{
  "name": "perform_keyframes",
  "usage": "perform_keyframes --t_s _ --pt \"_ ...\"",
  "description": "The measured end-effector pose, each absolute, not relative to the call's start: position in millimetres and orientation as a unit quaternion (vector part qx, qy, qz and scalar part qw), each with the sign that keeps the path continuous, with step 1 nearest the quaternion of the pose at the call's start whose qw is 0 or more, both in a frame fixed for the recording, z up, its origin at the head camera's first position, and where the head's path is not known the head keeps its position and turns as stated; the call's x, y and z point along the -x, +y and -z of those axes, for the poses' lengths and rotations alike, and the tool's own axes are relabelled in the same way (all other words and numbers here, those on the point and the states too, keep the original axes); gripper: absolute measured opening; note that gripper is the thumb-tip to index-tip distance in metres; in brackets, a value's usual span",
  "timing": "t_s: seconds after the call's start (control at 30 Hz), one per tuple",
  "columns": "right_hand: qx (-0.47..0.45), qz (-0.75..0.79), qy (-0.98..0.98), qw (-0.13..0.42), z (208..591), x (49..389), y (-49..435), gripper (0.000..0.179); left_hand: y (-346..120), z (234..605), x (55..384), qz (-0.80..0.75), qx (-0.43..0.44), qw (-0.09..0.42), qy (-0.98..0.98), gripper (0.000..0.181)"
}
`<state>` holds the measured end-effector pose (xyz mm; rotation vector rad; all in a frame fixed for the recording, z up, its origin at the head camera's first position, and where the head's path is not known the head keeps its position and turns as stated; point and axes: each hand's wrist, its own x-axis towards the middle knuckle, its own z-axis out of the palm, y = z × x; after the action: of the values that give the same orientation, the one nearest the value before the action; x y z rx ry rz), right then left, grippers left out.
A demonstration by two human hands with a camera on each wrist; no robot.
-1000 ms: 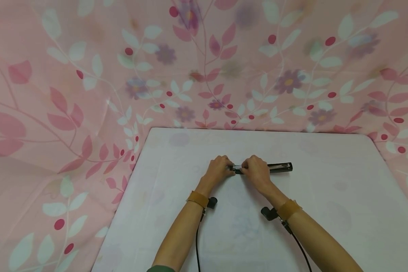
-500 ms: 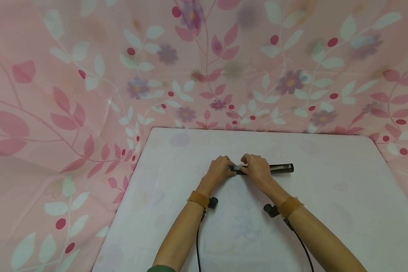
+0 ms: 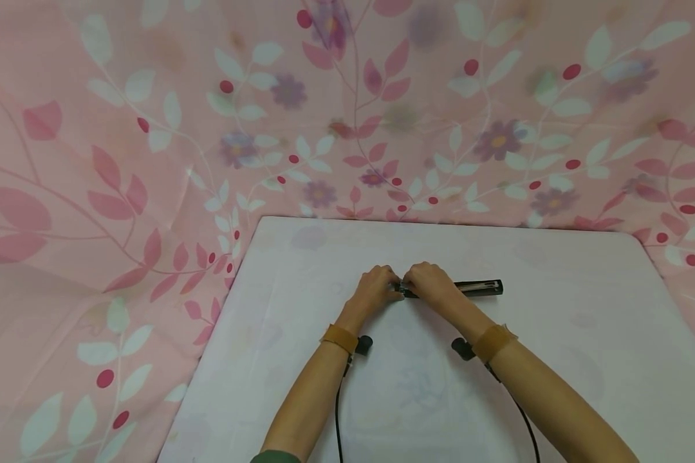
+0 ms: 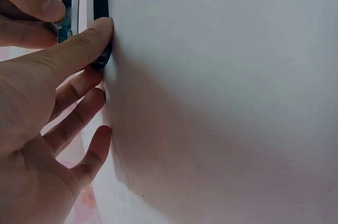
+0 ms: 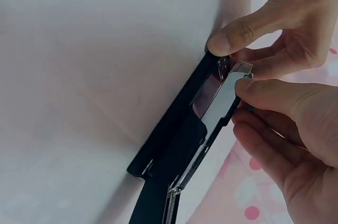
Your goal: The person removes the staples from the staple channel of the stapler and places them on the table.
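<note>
A black stapler (image 3: 482,288) lies opened out on the white table, its top arm swung back to the right. My left hand (image 3: 375,288) grips the left end of its base, thumb (image 4: 90,39) along the near side. In the right wrist view, the silver staple channel (image 5: 219,99) stands tilted up from the black base (image 5: 163,121). My right hand (image 3: 433,284) pinches this channel near its free end, with the thumb (image 5: 264,92) on top. A coiled spring (image 5: 170,209) shows at the hinge end. The fingertips of both hands are close together.
The white table (image 3: 417,386) has its far edge against a pink floral cloth (image 3: 347,116). Each wrist wears a brown band with a small black camera, and black cables run from them toward the near edge.
My right hand has moved a little left along the stapler, from mid-channel to the end beside my left hand. Its raised fingers have come down. The left hand keeps its place.
</note>
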<state>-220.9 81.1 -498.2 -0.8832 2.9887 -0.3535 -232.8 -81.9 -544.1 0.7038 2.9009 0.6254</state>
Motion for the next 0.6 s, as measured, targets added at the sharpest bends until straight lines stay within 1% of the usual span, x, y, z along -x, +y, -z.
perform_keyframes --t_s 0.13,0.37,0.6 --pt "0.290 0.108 0.951 -0.001 498.4 222.3 82.6 0.008 -81.8 544.6 233.4 -0.205 -0.232 0.045 0.950 0.031" --pt "0.277 0.110 0.954 0.022 496.2 223.2 85.3 0.012 -80.6 541.8 231.7 -0.211 -0.233 0.037 0.949 0.031" --pt "0.283 0.128 0.950 0.008 497.7 222.0 86.5 0.013 -79.7 539.6 228.6 -0.208 -0.226 0.042 0.951 0.032"
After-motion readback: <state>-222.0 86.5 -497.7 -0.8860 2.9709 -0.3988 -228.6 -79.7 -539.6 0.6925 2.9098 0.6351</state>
